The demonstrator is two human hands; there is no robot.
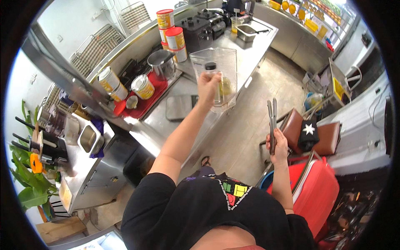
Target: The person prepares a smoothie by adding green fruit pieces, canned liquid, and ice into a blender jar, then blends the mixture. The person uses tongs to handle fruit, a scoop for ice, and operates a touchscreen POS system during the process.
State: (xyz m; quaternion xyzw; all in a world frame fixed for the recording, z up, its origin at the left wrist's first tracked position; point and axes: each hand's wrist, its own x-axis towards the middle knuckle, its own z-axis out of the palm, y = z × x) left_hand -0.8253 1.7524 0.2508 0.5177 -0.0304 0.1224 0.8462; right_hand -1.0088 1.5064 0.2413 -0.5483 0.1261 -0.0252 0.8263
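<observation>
My left hand (pixel 208 87) reaches out over the steel counter, its fingers closed around a clear bottle with a black cap (pixel 210 66). Around and behind that bottle is a clear plastic tub (pixel 200 56) near the counter's edge; something yellowish shows low in it. Whether the bottle is inside the tub or above it, I cannot tell. Off to the right, away from the counter, my right hand (pixel 278 146) grips metal tongs (pixel 272 118), which point upward with their arms slightly apart at the tips and nothing between them.
On the steel counter (pixel 156 127) are a flat scale (pixel 179 107), a red tray (pixel 152 93) with cans and a clear pitcher (pixel 161 66), stacked cans (pixel 178 37), blenders and a steel pan (pixel 246 32). Brown chairs (pixel 327 137) and a red bin (pixel 318 187) stand to my right.
</observation>
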